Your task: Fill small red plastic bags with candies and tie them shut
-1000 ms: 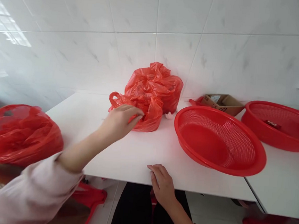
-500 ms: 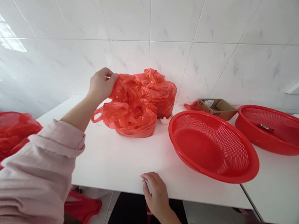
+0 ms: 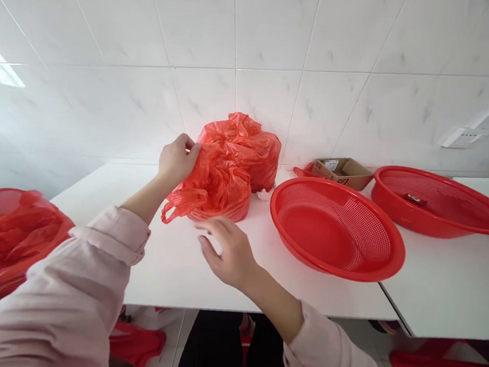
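My left hand [image 3: 179, 158] pinches the upper left edge of a red plastic bag [image 3: 221, 196] standing on the white table. Crumpled film spreads from its mouth, and a handle loop droops at its left. What the bag contains is hidden. In front of it my right hand [image 3: 230, 251] hovers over the table, fingers apart and holding nothing. Its fingertips are close to the bag's lower front; whether they touch it I cannot tell. Behind stands a second, fuller red plastic bag [image 3: 258, 150], bunched at the top.
Right of the bags lies a red perforated basket [image 3: 317, 235]. Another red basket [image 3: 429, 220] holds a small dark packet. A cardboard box [image 3: 346, 173] sits by the tiled wall, and a white scrap [image 3: 263, 195] near the bags. At far left is a bag-lined red container [image 3: 12, 243].
My right hand has risen from the table's front edge, moving left and forward to the front bag. My left hand has come slightly right and lower, drawing the film with it.
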`<action>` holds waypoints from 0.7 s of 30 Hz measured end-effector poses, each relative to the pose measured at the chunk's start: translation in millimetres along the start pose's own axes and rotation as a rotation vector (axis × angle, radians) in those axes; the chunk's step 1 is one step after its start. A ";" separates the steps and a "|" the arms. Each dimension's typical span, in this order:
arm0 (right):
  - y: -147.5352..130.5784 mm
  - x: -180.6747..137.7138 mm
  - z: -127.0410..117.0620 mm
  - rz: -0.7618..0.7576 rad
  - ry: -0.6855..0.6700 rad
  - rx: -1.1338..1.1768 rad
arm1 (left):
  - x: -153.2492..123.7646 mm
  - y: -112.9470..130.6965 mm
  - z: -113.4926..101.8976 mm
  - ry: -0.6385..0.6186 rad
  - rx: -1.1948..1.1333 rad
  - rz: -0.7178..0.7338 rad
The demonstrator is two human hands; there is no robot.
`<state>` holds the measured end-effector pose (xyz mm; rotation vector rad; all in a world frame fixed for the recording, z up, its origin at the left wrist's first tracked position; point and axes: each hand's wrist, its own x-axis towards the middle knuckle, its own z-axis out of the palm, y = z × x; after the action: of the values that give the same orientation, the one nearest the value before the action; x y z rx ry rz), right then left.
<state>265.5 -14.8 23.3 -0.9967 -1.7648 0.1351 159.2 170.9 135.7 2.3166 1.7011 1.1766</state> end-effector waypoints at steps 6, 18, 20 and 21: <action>15.2 70.4 49.6 0.135 -0.278 -0.496 | 4.7 -23.8 -0.1 -0.091 0.038 0.020; 4.3 30.7 11.9 -0.060 -0.310 -0.155 | -21.7 -35.7 25.8 -0.743 0.131 0.661; -18.2 14.8 -16.9 -0.094 -0.296 0.198 | -23.1 -41.7 38.3 -0.803 0.168 0.687; -28.4 6.2 -32.7 -0.062 -0.327 0.317 | -23.3 -44.6 43.9 -0.820 0.184 0.694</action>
<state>276.1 -40.6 57.1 -0.7167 -1.9884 0.5475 146.3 186.3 72.0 2.9680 0.7606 -0.0277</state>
